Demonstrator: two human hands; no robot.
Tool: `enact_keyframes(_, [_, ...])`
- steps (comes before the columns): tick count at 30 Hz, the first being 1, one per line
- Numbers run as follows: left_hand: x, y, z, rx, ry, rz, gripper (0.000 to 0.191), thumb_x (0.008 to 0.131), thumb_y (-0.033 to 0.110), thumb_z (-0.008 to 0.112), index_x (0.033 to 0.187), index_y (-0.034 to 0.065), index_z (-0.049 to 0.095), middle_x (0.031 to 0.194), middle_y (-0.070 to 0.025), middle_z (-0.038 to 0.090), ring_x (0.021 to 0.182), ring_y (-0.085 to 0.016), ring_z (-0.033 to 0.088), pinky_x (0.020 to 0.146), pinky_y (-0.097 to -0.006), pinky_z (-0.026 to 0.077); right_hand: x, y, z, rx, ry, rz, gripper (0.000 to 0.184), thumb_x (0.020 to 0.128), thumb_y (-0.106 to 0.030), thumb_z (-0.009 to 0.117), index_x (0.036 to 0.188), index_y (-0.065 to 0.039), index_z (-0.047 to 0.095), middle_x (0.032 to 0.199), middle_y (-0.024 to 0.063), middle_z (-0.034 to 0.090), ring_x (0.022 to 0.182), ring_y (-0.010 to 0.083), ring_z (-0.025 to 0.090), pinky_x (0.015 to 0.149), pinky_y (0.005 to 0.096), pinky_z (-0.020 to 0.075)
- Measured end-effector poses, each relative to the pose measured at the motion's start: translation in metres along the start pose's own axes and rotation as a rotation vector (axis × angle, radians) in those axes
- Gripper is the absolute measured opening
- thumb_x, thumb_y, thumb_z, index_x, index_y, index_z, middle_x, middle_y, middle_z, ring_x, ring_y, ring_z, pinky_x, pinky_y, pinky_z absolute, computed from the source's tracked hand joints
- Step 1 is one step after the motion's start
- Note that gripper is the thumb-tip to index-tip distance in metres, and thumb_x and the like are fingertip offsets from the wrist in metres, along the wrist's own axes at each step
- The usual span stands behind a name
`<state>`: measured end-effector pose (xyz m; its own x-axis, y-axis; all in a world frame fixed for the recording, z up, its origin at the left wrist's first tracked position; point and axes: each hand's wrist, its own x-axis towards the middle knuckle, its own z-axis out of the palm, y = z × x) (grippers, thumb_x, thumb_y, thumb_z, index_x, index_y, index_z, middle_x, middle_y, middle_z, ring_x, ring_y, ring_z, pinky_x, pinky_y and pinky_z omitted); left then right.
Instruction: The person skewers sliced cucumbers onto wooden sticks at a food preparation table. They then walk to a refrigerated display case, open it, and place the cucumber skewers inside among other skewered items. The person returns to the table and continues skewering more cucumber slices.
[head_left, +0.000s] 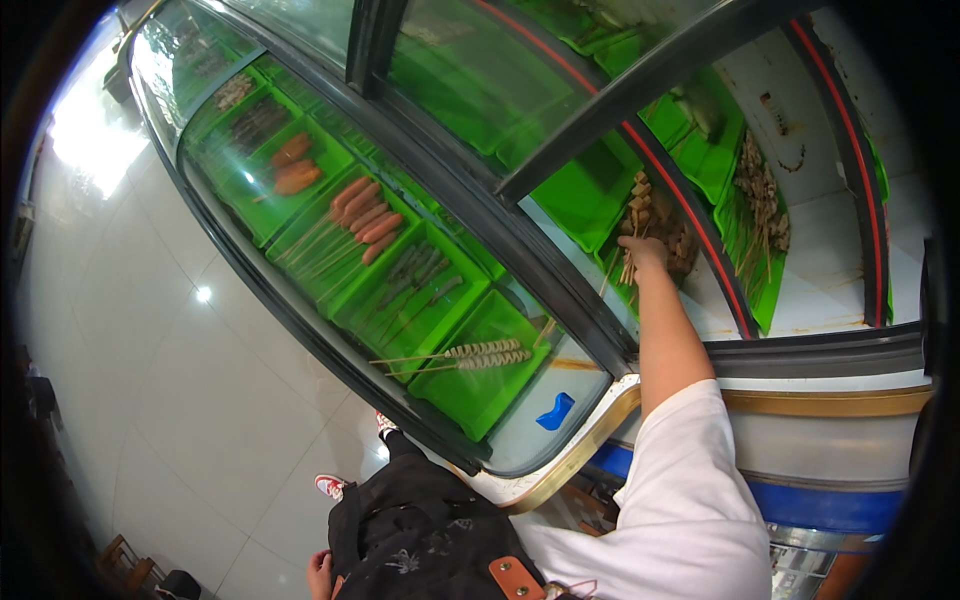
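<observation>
My right hand (643, 257) reaches into the glass display case and is closed around the sticks of some skewers (640, 202) with pale brown cubes. Beside and under it lie darker skewers (679, 240) on a green tray. My left hand (319, 574) hangs low at the bottom edge beside a black bag; only part of it shows, and its grip is unclear. Behind the curved glass, green trays hold sausages on sticks (367, 214), orange-brown skewered pieces (296, 176), grey skewers (411, 274) and two spiral-cut skewers (487, 354).
Dark frame bars (645, 97) cross above my right arm. Red-striped shelf edges (694, 232) run close to my hand, with more skewers (757, 195) on trays beyond. A blue object (556, 412) lies in the case's near corner. Tiled floor (187, 360) stretches to the left.
</observation>
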<state>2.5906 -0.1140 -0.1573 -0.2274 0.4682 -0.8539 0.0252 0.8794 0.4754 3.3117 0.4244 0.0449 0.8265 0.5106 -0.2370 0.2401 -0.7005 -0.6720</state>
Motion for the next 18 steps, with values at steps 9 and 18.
enact_keyframes(9, [0.009, -0.013, -0.004, 0.008, -0.007, 0.018, 0.019, 0.094, 0.013, 0.061, 0.108, -0.0002, 0.062, 0.093, -0.0075, 0.068, 0.085, -0.015, 0.063, 0.078, -0.03, 0.051, -0.008, -0.006, 0.012, -0.06, 0.031, 0.1, 0.019, 0.082, -0.008, 0.07, 0.073, 0.004, 0.058, 0.065, 0.0133, 0.059, 0.051, 0.022, 0.058, 0.052, 0.0358, 0.0486])
enact_keyframes(18, [0.01, -0.018, -0.006, 0.072, 0.033, 0.006, 0.021, 0.094, 0.014, 0.062, 0.109, -0.0012, 0.062, 0.095, -0.0086, 0.068, 0.087, -0.017, 0.063, 0.079, -0.031, 0.051, 0.019, -0.002, -0.036, 0.489, -0.131, 0.188, 0.016, 0.09, -0.018, 0.064, 0.081, -0.006, 0.059, 0.064, 0.0011, 0.055, 0.046, 0.0096, 0.048, 0.038, 0.0236, 0.0377])
